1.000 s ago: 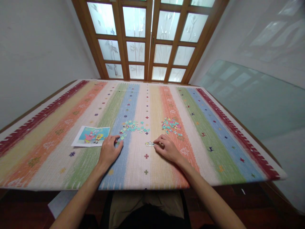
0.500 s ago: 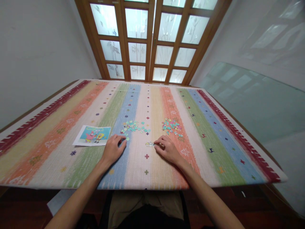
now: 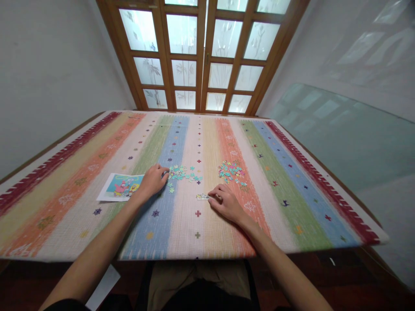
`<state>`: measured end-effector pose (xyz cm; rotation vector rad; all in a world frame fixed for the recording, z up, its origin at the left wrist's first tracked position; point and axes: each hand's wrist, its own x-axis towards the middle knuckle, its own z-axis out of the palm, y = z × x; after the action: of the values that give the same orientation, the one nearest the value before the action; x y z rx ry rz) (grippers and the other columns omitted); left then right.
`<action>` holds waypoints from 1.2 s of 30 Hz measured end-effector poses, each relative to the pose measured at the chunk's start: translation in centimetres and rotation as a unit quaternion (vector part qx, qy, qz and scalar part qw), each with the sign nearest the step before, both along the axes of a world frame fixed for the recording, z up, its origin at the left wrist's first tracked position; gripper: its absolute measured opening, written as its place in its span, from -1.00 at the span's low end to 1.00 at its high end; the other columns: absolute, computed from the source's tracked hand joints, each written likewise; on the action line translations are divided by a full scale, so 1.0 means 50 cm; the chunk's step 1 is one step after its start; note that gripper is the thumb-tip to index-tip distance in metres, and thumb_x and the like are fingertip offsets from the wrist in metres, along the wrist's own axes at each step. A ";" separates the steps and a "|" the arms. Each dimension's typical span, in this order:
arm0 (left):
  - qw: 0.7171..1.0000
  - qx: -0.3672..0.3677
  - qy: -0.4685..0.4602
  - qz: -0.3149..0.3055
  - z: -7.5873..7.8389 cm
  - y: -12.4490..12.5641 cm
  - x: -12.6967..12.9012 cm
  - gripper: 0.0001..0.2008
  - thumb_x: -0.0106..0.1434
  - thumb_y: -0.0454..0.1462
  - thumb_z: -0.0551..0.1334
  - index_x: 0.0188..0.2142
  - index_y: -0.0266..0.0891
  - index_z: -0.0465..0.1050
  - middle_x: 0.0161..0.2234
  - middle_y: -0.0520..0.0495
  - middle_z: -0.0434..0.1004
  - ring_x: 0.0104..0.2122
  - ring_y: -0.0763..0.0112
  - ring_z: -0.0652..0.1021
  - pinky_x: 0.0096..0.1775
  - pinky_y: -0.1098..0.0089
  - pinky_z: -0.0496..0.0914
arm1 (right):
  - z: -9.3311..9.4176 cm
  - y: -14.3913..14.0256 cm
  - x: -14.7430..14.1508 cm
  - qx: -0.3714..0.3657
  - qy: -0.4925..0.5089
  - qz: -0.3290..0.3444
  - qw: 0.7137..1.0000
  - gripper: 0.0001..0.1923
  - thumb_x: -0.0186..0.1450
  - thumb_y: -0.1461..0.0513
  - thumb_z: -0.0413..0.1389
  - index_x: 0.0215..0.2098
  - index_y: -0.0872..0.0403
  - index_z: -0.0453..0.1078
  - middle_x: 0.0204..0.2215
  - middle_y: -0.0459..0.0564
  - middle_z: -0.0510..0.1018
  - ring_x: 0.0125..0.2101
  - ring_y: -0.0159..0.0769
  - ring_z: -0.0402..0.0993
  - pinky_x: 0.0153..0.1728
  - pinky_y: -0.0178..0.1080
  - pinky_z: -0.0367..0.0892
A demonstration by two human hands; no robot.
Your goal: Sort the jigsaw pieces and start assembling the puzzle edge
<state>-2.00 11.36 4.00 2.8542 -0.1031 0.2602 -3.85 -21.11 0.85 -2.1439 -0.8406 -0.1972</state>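
Observation:
A short strip of joined jigsaw puzzle pieces (image 3: 202,197) lies on the tablecloth in front of me. At its right end, my right hand (image 3: 225,202) has thumb and forefinger closed on it. My left hand (image 3: 154,179) is at the left edge of a loose heap of mostly teal puzzle pieces (image 3: 181,172). Its fingers are bent together, and whatever is between the tips is too small to make out. Partly under my left wrist lies a printed cartoon picture (image 3: 118,188), its right side covered.
A second heap of puzzle pieces (image 3: 231,170), teal with some pink and yellow, lies beyond my right hand. The striped tablecloth (image 3: 282,216) covers the table. Behind it stand wooden doors with frosted panes (image 3: 184,34). A glass panel (image 3: 343,129) leans at the right wall.
My left hand has moved away from me and slightly left, to the heap's edge, and its forearm now covers part of the picture. My right hand stays at the strip.

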 end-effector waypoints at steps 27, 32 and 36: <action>0.995 -0.051 0.044 -0.076 -0.010 0.075 0.021 -0.66 0.30 -0.16 0.17 -0.03 -0.19 0.61 -0.20 -0.16 0.48 -0.18 0.13 0.52 -0.03 0.19 0.39 | 0.008 -0.002 0.000 -0.012 0.011 0.013 1.000 -0.91 0.32 0.33 0.18 -0.27 0.04 0.52 -0.31 0.00 0.50 -0.24 -0.21 0.43 -0.16 -0.14 0.33; 0.994 -0.036 0.040 -0.093 -0.010 0.077 0.024 -0.70 0.32 -0.15 0.15 -0.10 -0.20 0.59 -0.21 -0.16 0.49 -0.12 0.12 0.51 0.02 0.17 0.37 | 0.010 -0.001 -0.001 -0.012 0.012 0.013 1.000 -0.92 0.31 0.33 0.18 -0.27 0.06 0.52 -0.31 0.00 0.50 -0.24 -0.22 0.43 -0.16 -0.15 0.33; 0.995 -0.030 0.030 -0.091 -0.011 0.080 0.021 -0.74 0.31 -0.14 0.15 -0.19 -0.21 0.55 -0.22 -0.16 0.50 -0.10 0.11 0.50 0.03 0.15 0.36 | 0.009 -0.001 -0.001 -0.012 0.014 0.012 1.000 -0.92 0.32 0.32 0.17 -0.27 0.06 0.52 -0.31 0.00 0.50 -0.24 -0.21 0.43 -0.15 -0.14 0.34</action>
<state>-0.97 15.36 3.43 2.7677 -0.3362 0.1375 -3.88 -21.16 1.30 -2.1519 -0.8565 -0.1445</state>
